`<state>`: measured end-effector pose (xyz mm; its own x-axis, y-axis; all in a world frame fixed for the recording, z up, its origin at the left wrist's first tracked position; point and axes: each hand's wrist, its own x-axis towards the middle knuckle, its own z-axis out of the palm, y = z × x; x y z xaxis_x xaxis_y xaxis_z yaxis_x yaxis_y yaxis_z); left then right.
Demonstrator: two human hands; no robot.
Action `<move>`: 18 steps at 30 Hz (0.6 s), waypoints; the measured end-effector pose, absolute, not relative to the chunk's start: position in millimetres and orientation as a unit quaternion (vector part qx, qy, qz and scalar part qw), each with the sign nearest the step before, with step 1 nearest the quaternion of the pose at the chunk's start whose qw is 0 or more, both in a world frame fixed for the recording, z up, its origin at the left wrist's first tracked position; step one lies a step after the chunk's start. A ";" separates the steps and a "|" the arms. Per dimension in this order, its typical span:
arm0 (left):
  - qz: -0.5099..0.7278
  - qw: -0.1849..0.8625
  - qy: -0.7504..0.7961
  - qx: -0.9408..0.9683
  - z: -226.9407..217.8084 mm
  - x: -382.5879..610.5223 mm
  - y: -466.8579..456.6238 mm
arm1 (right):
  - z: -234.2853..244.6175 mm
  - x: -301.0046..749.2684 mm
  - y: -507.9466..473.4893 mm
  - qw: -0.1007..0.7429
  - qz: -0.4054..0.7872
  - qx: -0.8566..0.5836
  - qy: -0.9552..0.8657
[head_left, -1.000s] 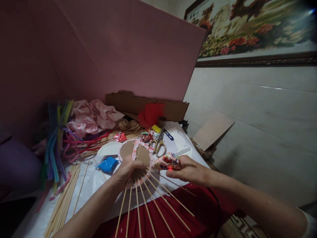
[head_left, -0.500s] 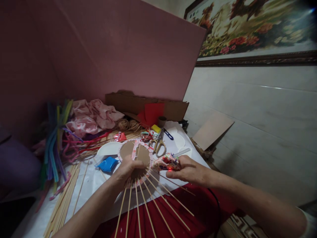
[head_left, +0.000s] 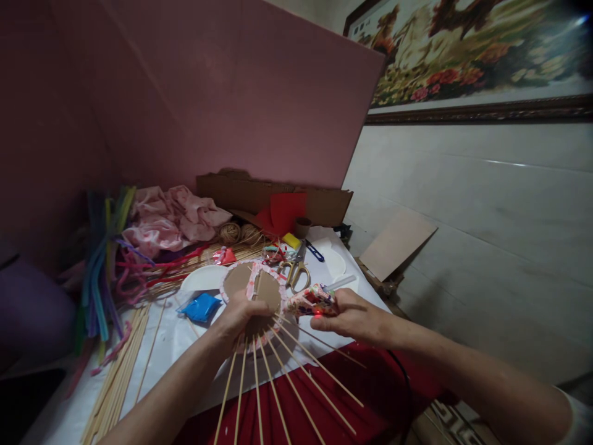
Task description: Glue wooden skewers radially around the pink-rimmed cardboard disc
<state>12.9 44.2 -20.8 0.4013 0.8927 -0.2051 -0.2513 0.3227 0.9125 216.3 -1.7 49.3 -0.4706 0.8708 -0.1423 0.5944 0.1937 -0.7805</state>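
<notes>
My left hand [head_left: 245, 315] is closed on a round cardboard disc [head_left: 267, 290] edged with pink-patterned fabric, with a fabric strip [head_left: 252, 279] across it. Several thin bamboo sticks [head_left: 277, 389] fan out from the disc's near edge toward me. In my right hand [head_left: 352, 318] is a hot glue gun [head_left: 314, 301] with a flowery casing, a lit red light and a clear glue stick [head_left: 341, 282] at its back. Its front end is at the disc's right edge; whether the tip touches is too small to tell.
Gold-handled scissors [head_left: 296, 273] lie just behind the glue gun. A blue packet [head_left: 200, 307] and a bundle of bamboo sticks [head_left: 118, 377] are on the left. Pipe cleaners [head_left: 99, 266], pink cloth [head_left: 178, 216] and twine balls [head_left: 230, 233] crowd the back left. A dark cord [head_left: 405, 377] hangs at the right.
</notes>
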 end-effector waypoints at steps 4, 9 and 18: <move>0.391 0.715 0.389 0.429 -18.1 13.0 42.8 | 50.4 216.5 -1.8 0.172 0.402 -0.491 -0.753; 0.387 0.712 0.395 0.432 -16.1 13.7 42.0 | 49.2 218.2 -2.1 0.161 0.399 -0.507 -0.747; 0.387 0.708 0.404 0.432 -14.6 14.0 41.4 | 46.5 219.9 -0.4 0.163 0.383 -0.518 -0.748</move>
<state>14.0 41.4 -14.6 0.3745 0.8963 -0.2373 -0.1995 0.3278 0.9235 219.9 -0.4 46.5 -0.4113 0.8986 -0.1528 0.6496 0.1714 -0.7407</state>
